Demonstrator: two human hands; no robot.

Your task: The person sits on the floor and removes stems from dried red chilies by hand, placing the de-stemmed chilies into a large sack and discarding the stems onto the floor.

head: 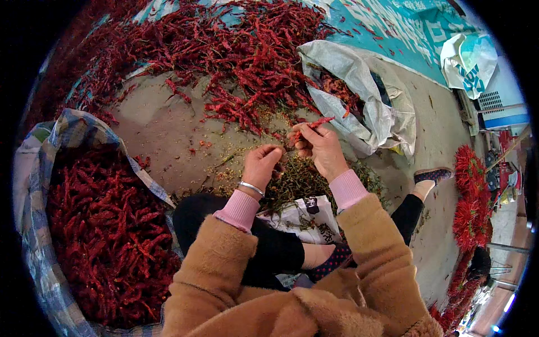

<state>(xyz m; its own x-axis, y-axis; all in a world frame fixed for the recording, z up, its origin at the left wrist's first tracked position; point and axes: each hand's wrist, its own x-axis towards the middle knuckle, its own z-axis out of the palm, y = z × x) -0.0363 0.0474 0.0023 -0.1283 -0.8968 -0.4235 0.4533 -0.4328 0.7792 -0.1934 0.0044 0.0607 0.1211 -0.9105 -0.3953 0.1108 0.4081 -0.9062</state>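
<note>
My right hand (pixel 321 147) pinches a dried red chili pepper (pixel 323 121), whose tip sticks out past the thumb. Just left of it is my left hand (pixel 262 165), a metal bangle on its wrist. Its thumb and fingers are curled together; whether a stem sits between them is hidden. Below both hands lies a heap of green-brown chili stems (pixel 290 181), partly over a white printed bag (pixel 316 219). In front, a large pile of dried red chilies (pixel 248 54) spreads over the floor.
At left stands a checked woven sack (pixel 36 236) full of dried chilies (pixel 109 236). A white woven sack (pixel 337 63) at front right holds darker chilies. Seeds are scattered on the concrete floor (pixel 156 122). Bunches of red chilies (pixel 469 198) line the right side, near a printed teal sheet (pixel 379 25).
</note>
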